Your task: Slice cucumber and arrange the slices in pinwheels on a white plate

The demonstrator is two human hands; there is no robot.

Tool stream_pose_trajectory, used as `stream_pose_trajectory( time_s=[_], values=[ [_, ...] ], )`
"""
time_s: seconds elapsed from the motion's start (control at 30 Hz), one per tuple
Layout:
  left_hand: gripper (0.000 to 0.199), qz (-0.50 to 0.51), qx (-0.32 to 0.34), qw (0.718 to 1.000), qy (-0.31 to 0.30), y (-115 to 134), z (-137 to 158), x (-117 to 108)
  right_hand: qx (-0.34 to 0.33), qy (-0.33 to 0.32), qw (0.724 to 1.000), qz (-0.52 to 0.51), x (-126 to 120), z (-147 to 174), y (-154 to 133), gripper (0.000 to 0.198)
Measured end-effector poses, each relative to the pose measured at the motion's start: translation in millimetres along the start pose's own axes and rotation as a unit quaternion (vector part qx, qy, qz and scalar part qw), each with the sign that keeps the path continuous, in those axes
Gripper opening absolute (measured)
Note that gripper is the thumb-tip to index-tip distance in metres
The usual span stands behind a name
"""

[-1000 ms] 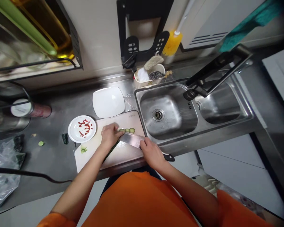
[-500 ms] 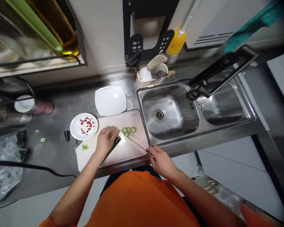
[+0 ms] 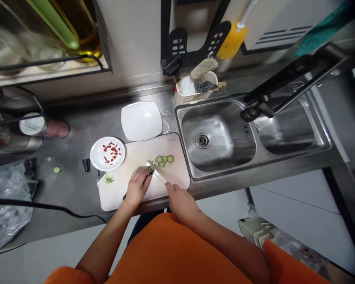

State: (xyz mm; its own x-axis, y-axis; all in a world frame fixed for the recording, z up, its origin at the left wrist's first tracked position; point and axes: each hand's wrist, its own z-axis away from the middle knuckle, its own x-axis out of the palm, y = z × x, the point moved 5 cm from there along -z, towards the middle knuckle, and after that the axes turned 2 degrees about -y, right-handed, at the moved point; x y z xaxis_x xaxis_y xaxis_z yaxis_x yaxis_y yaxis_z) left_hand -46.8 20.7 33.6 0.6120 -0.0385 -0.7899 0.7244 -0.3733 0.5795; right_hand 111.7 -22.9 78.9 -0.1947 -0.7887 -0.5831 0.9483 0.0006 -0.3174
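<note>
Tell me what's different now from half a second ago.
The right hand has swung the knife leftward, from beside the cucumber slices to the cut end of the cucumber. The left hand keeps holding the cucumber; nothing was taken up or let go. The slices, square plate and round plate stayed put.

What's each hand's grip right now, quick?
Left hand: closed, holding the cucumber.
Right hand: closed, holding the knife.

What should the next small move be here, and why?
Probably a short downward cut with the knife: the right hand holds it with the blade at the end of the cucumber, the left hand steadies the cucumber, and slices already lie beyond it on the cutting board.
</note>
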Motion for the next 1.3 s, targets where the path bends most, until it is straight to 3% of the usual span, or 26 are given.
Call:
stream_pose_trajectory(
  time_s=[0.3,0.9,1.3],
  values=[
    [0.017,-0.016,0.013,1.0,0.009,-1.5,2.5,1.4,-0.001,-0.045,0.999,0.005,-17.3,8.1,-4.0,0.05],
    [0.018,-0.003,-0.007,1.0,-0.006,-6.6,4.8,4.1,0.001,-0.04,0.999,0.005,-14.0,1.3,-1.0,0.048],
    [0.017,0.002,-0.006,1.0,-0.001,-8.3,4.6,4.7,-0.011,-0.035,0.999,0.019,-15.7,-4.0,-4.8,0.033]
  ],
)
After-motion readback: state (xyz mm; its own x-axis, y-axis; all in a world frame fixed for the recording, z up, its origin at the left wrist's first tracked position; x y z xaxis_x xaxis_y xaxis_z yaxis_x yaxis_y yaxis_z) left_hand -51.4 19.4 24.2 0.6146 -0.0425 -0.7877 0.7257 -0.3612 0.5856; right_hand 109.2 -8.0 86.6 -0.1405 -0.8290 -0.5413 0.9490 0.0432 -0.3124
